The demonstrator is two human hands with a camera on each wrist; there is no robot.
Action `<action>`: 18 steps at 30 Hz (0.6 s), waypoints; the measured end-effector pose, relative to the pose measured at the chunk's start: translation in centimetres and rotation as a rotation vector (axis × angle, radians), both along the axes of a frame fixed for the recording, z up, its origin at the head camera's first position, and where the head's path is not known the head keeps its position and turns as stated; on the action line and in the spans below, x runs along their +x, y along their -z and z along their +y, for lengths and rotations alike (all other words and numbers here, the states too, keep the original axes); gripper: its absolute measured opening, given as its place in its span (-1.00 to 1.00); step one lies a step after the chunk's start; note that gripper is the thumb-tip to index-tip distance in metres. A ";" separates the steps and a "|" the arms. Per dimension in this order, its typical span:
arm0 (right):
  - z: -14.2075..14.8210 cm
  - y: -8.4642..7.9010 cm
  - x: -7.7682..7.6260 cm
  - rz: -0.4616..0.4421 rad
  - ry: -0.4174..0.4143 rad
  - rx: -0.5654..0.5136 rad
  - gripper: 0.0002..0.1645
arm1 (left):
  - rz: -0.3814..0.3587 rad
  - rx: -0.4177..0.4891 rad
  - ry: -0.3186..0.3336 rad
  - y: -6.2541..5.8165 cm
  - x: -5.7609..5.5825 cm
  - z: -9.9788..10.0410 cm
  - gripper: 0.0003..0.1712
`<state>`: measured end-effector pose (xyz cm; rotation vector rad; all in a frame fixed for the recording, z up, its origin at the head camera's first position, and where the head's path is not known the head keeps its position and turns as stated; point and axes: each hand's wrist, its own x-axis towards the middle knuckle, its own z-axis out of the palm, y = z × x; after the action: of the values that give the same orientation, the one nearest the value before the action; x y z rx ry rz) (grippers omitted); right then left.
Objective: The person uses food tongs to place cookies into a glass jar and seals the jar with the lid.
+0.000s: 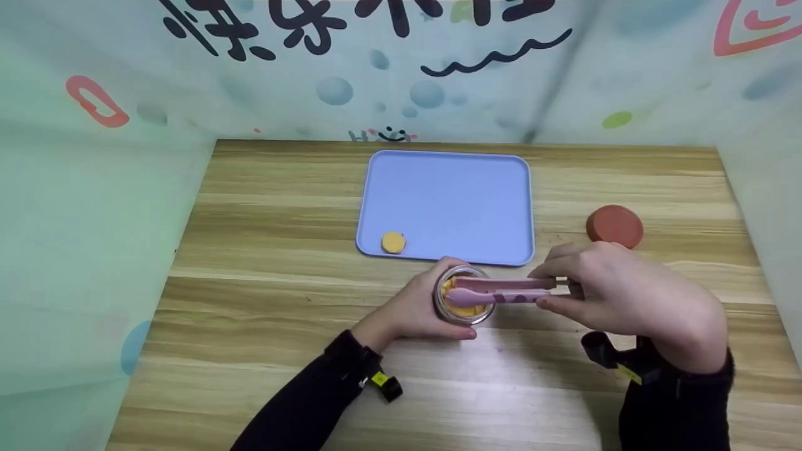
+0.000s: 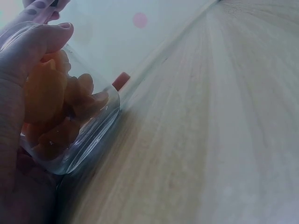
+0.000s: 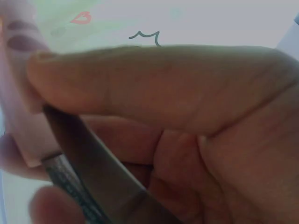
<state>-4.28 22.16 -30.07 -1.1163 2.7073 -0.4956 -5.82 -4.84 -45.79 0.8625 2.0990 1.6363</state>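
Observation:
My left hand [image 1: 420, 307] grips a clear glass jar [image 1: 440, 311] from its left side, fingers and thumb curled round it. Orange-yellow pieces [image 2: 58, 100] fill part of the jar, as the left wrist view shows through the glass. Between thumb and fingers, my right hand [image 1: 620, 294] pinches pink tongs [image 1: 510, 297] near their metal bend. The tongs' tips reach into the jar's mouth, over the pieces; whether they clasp one I cannot tell. One round yellow piece [image 1: 393, 242] lies on the blue tray [image 1: 448, 200], near its front left corner.
A reddish-brown round lid [image 1: 617, 225] lies on the wooden table [image 1: 269, 269], just beyond my right hand. The tray sits behind the jar. Printed cloth walls [image 1: 376, 81] stand along the table's back and sides.

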 end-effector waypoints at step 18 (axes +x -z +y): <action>-0.6 1.0 -2.7 0.228 0.024 -0.205 -0.70 | -0.009 -0.087 -0.042 0.3 0.0 0.0 0.09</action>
<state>-6.94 21.52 -31.08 -1.2628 2.9206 -0.7029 -5.86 -4.82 -46.07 0.7871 2.1779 1.5534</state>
